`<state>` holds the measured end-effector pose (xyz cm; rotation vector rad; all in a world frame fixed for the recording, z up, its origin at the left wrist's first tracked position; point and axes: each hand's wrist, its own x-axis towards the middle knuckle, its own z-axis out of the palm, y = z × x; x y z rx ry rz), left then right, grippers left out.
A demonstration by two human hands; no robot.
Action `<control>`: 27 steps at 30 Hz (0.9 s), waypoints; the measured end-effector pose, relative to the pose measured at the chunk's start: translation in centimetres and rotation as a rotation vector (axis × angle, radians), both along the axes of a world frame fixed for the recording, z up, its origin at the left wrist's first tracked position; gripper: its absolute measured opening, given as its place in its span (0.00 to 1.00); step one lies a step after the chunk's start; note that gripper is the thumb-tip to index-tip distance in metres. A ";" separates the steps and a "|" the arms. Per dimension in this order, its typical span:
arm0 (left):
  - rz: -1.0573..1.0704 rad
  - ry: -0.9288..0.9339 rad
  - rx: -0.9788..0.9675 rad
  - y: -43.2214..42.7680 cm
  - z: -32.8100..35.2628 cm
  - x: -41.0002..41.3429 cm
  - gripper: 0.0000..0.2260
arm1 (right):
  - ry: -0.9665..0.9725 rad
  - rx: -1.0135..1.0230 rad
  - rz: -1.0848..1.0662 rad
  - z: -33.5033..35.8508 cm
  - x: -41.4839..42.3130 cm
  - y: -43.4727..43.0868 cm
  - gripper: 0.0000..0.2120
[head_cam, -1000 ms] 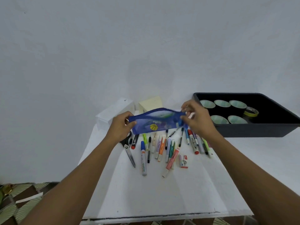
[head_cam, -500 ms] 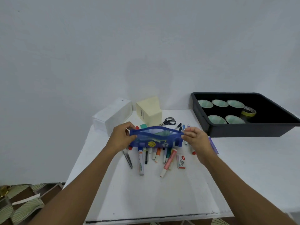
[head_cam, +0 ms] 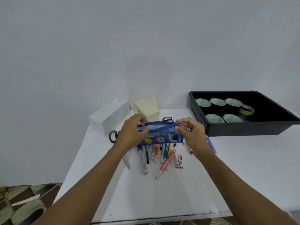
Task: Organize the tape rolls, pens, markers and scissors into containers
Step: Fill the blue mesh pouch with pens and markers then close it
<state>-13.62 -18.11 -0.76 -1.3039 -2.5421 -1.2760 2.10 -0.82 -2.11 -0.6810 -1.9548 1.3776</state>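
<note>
Left hand (head_cam: 131,132) pinches the blue pouch (head_cam: 160,137) at its nine o'clock end; right hand (head_cam: 193,135) pinches the three o'clock end; markers (head_cam: 143,161) lie at six o'clock below it.

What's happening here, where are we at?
A person holds a blue pencil pouch just above the white table: left grip curled round its left end, right grip pinching the right end. The pens and markers lie loose in a pile beneath it. One pair of scissors lies left of the left grip, another pair behind the pouch. Six tape rolls already sit in the black tray.
</note>
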 end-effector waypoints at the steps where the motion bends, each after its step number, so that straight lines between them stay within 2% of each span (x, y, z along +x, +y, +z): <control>1: -0.044 -0.005 0.014 0.7 0.5 0.5 0.07 | 0.001 0.052 0.020 0.6 -0.2 -0.4 0.06; 3: -0.125 -0.001 0.070 1.9 1.4 1.6 0.04 | 0.002 0.170 0.039 1.6 -0.5 -1.2 0.09; 6: -0.176 -0.016 0.134 3.3 2.8 2.9 0.07 | -0.008 0.302 0.064 2.8 -0.8 -2.1 0.10; 8: -0.175 -0.010 0.110 3.8 3.4 3.2 0.08 | -0.005 0.313 0.079 2.9 -0.8 -2.3 0.08; 11: -0.184 -0.029 0.067 4.0 3.5 3.0 0.06 | -0.015 0.289 0.090 2.9 -0.8 -2.2 0.10; 13: -0.209 -0.099 0.052 4.1 3.4 2.9 0.06 | -0.027 0.283 0.092 2.7 -0.7 -2.2 0.11; 16: -0.199 -0.223 0.041 4.1 3.3 2.7 0.04 | -0.040 0.260 0.089 2.4 -0.8 -2.1 0.07; 20: -0.120 -0.239 0.058 4.4 2.8 2.9 0.06 | -0.062 0.253 0.103 2.4 -0.8 -2.2 0.05; 24: 0.069 -0.177 0.065 4.5 2.3 2.9 0.10 | -0.101 0.309 0.087 2.2 -1.1 -2.1 0.04; 27: 0.228 -0.076 -0.035 3.7 2.4 2.0 0.11 | -0.068 0.165 0.045 1.6 -0.7 -1.2 0.05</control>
